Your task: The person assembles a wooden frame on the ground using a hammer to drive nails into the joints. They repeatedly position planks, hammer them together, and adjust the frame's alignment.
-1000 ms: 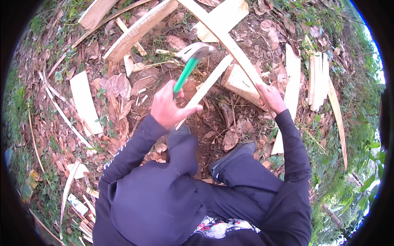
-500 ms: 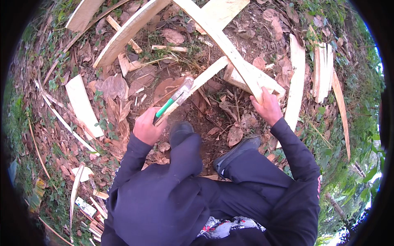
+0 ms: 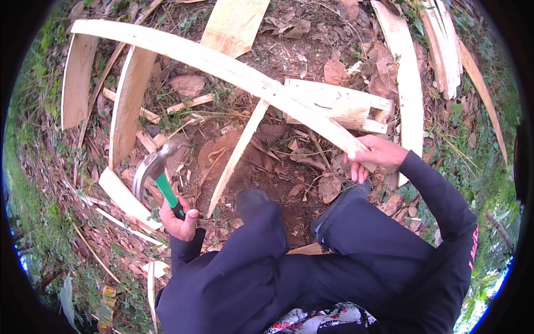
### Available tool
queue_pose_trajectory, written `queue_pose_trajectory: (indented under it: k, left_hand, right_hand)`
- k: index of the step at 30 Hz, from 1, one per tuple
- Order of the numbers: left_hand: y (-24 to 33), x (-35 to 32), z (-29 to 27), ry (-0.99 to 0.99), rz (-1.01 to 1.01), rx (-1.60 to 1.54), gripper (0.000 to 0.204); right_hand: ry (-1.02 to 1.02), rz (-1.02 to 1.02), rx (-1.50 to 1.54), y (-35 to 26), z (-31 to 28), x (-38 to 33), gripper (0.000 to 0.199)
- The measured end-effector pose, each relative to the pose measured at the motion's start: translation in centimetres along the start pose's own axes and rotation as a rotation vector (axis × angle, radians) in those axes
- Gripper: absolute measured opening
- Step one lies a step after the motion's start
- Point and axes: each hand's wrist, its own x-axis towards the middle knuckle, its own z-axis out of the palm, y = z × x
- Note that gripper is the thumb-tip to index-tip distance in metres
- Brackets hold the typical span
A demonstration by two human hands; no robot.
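My left hand [image 3: 181,221] is closed around the dark grip of a claw hammer [image 3: 167,189], its handle green and its metal head raised up and to the left. In my right hand [image 3: 381,153] is the near end of a long pale wooden board [image 3: 261,83], which slants away to the far left. A narrower wooden slat [image 3: 236,158] meets the board's underside near its middle and slopes down toward my left foot, apart from my left hand. Two wider boards [image 3: 130,106] hang from the long board's far part; whether they are fastened is unclear.
A thick wooden block [image 3: 339,106] lies on the leafy soil beyond the long board. To the right are a long plank [image 3: 409,94] and split wood pieces [image 3: 442,50]. Another flat board [image 3: 236,25] is at the far side. My shoes [image 3: 253,203] stand close in front.
My left hand has let go of the slat and moved left and nearer with the hammer. The long board has swung leftward at its far end, while my right hand moved slightly right and nearer.
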Motion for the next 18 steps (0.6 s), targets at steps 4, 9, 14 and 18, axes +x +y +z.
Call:
queue_pose_trajectory:
  k: [4, 9, 14, 18]
  left_hand:
    - [0.0, 1.6, 1.9, 0.036, -0.114, -0.301, 0.054]
    - [0.2, 2.3, 1.1, -0.005, -0.221, -0.124, 0.051]
    - [1.9, 2.1, 1.1, -0.013, -0.283, 0.081, 0.047]
    - [0.1, 6.9, 3.6, -0.209, -0.315, 0.157, 0.044]
  right_hand:
    - [-0.113, -0.040, 0.010, -0.1, 2.8, -1.7, 0.034]
    - [-0.077, -0.213, -0.229, -0.3, 6.0, -3.6, 0.037]
    - [-0.055, -0.150, -0.301, 0.3, 6.5, -4.8, 0.040]
    - [0.234, -0.220, -0.121, 2.4, 9.9, -4.8, 0.045]
